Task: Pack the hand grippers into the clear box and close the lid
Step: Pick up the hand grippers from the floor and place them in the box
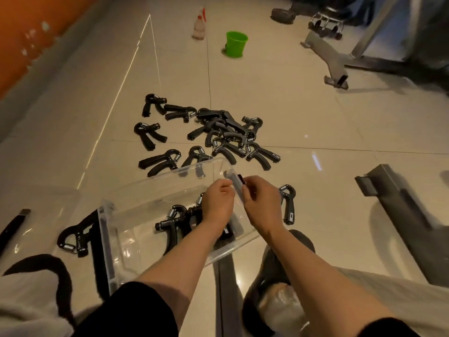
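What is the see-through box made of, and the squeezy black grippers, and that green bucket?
The clear box looks like hard, glossy plastic: you see the floor through it. The hand grippers seem to be matte black plastic, perhaps rubbery on the handles, with shiny metal coil springs. The green bucket looks like smooth plastic.

Floor (291, 113): large glossy beige tiles with dark grout lines, reflecting light streaks. Wall (31, 32): orange, at upper left. Grey machine frame (340, 59) stands at upper right; a second grey base (408, 215) lies at right. A green bucket (235, 43) and spray bottle (199, 25) stand near each other on the far tiles.
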`<state>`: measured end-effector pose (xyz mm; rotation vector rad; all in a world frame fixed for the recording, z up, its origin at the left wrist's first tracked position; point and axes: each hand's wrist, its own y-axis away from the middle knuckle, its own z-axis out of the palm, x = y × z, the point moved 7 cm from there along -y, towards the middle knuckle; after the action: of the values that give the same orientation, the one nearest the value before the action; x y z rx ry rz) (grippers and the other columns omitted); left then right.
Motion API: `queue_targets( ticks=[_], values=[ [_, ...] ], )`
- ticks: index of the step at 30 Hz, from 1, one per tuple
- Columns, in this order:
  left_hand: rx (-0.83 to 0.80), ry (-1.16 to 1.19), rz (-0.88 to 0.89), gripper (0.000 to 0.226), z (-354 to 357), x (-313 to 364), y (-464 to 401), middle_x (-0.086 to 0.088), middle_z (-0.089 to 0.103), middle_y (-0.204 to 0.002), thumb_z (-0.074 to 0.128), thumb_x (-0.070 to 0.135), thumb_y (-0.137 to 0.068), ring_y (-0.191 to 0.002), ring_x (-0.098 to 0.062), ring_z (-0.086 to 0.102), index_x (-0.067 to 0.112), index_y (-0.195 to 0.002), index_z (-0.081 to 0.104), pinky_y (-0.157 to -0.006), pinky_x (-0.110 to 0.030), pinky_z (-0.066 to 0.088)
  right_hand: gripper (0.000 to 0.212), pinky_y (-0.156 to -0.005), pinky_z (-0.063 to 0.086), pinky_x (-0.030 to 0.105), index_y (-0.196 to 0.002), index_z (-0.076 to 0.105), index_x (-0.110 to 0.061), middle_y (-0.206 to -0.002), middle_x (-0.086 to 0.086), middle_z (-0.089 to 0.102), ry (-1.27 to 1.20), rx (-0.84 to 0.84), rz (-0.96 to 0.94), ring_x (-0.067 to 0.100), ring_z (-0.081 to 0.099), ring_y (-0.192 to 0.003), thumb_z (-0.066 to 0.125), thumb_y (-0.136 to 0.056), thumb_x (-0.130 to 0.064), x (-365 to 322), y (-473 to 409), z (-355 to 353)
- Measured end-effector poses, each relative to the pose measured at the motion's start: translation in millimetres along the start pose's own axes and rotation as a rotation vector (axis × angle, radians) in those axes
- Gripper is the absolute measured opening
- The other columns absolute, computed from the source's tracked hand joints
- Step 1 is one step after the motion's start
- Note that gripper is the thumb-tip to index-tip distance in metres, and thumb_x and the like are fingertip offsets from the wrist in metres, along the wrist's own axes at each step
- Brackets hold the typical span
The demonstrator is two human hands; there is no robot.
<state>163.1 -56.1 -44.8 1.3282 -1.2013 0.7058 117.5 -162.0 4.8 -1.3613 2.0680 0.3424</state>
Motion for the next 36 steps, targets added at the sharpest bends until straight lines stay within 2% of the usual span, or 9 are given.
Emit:
queue_targets(
  ticks=[5, 9, 13, 16, 19, 22, 26, 30, 36],
  values=[
    [-0.149, -0.119, 0.204, 0.028, 78, 37, 21, -0.004, 0.062, -0.114, 0.050, 0.005, -0.091, -0.102, -0.017, 0.060, 0.010, -0.116, 0.061, -0.082, -0.021, 0.045, 0.024, -0.075, 0.047, 0.025, -0.110, 0.066, -0.014, -0.099, 0.002, 0.071, 0.047, 0.056, 0.174, 0.016, 0.064, -0.084, 0.053, -0.090, -0.013, 86, 11, -52],
    [-0.271, -0.315, 0.101, 0.032, 139, 20, 21, -0.005, 0.057, -0.120, 0.050, 0.005, -0.090, -0.108, -0.021, 0.056, 0.013, -0.120, 0.058, -0.090, -0.028, 0.044, 0.021, -0.076, 0.050, 0.033, -0.106, 0.066, -0.008, -0.094, 0.010, 0.070, 0.025, 0.072, 0.364, 0.025, 0.064, -0.085, 0.054, -0.088, -0.008, 152, 22, -72],
    [-0.355, -0.468, -0.066, 0.017, 177, -9, 8, 0.001, 0.049, -0.097, 0.049, 0.005, -0.090, -0.097, -0.020, 0.047, 0.022, -0.092, 0.047, -0.076, -0.026, 0.039, 0.022, -0.073, 0.045, 0.030, -0.109, 0.063, -0.006, -0.102, 0.011, 0.068, 0.007, -0.017, 0.491, 0.026, 0.063, -0.089, 0.058, -0.089, -0.014, 198, 8, -57],
    [-0.393, -0.509, -0.170, 0.037, 193, -25, -7, -0.013, 0.049, -0.129, 0.049, 0.005, -0.091, -0.100, -0.021, 0.045, 0.006, -0.128, 0.046, -0.076, -0.023, 0.033, 0.026, -0.080, 0.047, 0.034, -0.109, 0.062, -0.004, -0.107, 0.012, 0.067, 0.023, -0.107, 0.556, 0.027, 0.062, -0.095, 0.060, -0.088, -0.020, 225, -3, -38],
    [-0.388, -0.519, -0.215, 0.050, 206, -36, -28, -0.013, 0.045, -0.138, 0.048, 0.004, -0.090, -0.105, -0.023, 0.049, 0.007, -0.139, 0.037, -0.074, -0.027, 0.044, 0.030, -0.082, 0.048, 0.036, -0.110, 0.061, -0.003, -0.107, 0.014, 0.067, 0.018, -0.145, 0.645, 0.029, 0.062, -0.096, 0.062, -0.087, -0.023, 248, -11, -27],
    [-0.402, -0.508, -0.264, 0.058, 220, -49, -45, -0.008, 0.043, -0.142, 0.044, 0.004, -0.089, -0.118, -0.026, 0.050, 0.017, -0.144, 0.033, -0.090, -0.032, 0.046, 0.035, -0.083, 0.048, 0.034, -0.113, 0.059, -0.002, -0.111, 0.014, 0.064, 0.019, -0.200, 0.716, 0.030, 0.061, -0.100, 0.062, -0.088, -0.026, 269, -19, -15],
    [-0.412, -0.463, -0.339, 0.049, 238, -65, -59, -0.009, 0.052, -0.116, 0.039, -0.003, -0.089, -0.096, -0.023, 0.049, 0.011, -0.136, 0.042, -0.081, -0.030, 0.042, 0.022, -0.067, 0.042, 0.031, -0.088, 0.049, -0.011, -0.102, 0.012, 0.060, 0.103, -0.255, 0.727, 0.028, 0.056, -0.086, 0.059, -0.088, -0.031, 289, -30, 10],
    [-0.423, -0.452, -0.388, 0.043, 248, -75, -69, -0.002, 0.052, -0.099, 0.037, -0.005, -0.087, -0.094, -0.024, 0.048, 0.013, -0.124, 0.050, -0.083, -0.031, 0.042, 0.026, -0.066, 0.038, 0.029, -0.106, 0.053, -0.008, -0.108, 0.009, 0.058, 0.250, -0.246, 0.716, 0.026, 0.059, -0.098, 0.056, -0.091, -0.029, 293, -33, 30],
    [-0.368, -0.535, -0.354, 0.052, 236, -61, -83, -0.009, 0.039, -0.146, 0.034, 0.000, -0.093, -0.130, -0.028, 0.042, 0.010, -0.144, 0.032, -0.102, -0.031, 0.037, 0.011, -0.062, 0.035, 0.026, -0.080, 0.051, -0.011, -0.094, 0.012, 0.066, 0.115, -0.161, 0.728, 0.029, 0.059, -0.079, 0.057, -0.088, -0.017, 293, -47, 27]
  ],
)
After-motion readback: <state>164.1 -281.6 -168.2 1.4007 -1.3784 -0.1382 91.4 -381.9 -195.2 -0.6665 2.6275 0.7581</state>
